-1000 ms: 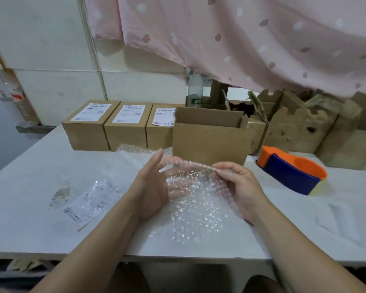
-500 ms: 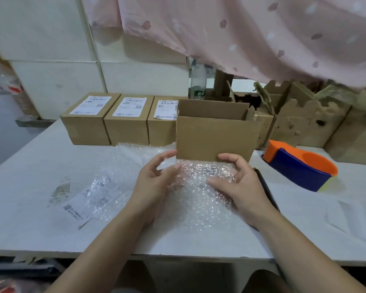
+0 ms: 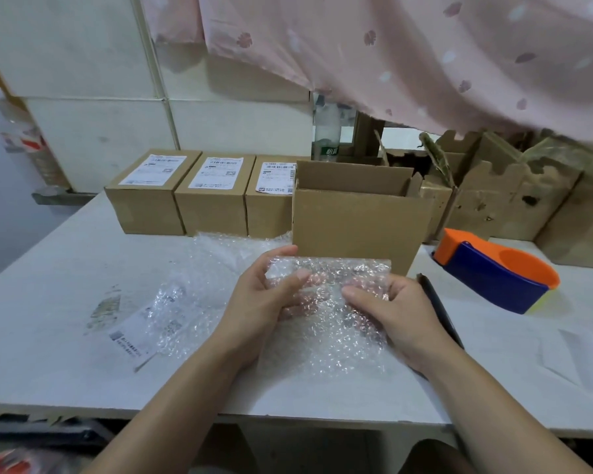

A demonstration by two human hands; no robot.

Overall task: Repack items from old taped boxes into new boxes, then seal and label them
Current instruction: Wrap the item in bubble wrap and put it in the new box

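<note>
A sheet of clear bubble wrap (image 3: 339, 340) lies on the white table (image 3: 48, 336) in front of me, its far edge folded over into a roll (image 3: 343, 268). My left hand (image 3: 264, 302) grips the roll's left end with thumb and fingers curled round it. My right hand (image 3: 394, 309) holds the right end, fingers under the wrap. What the roll holds is hidden. An open brown cardboard box (image 3: 356, 227) stands just behind the roll.
Three sealed, labelled boxes (image 3: 182, 196) sit in a row at the back left. An orange and blue tape dispenser (image 3: 493, 271) lies to the right, a dark pen (image 3: 439, 306) beside my right hand. Paper labels (image 3: 131, 340) and more bubble wrap lie left. Torn old boxes (image 3: 504, 196) stand at the back right.
Both hands lowered the lifted bubble wrap to the table and rolled its far edge over toward the open box. The view shifted slightly closer.
</note>
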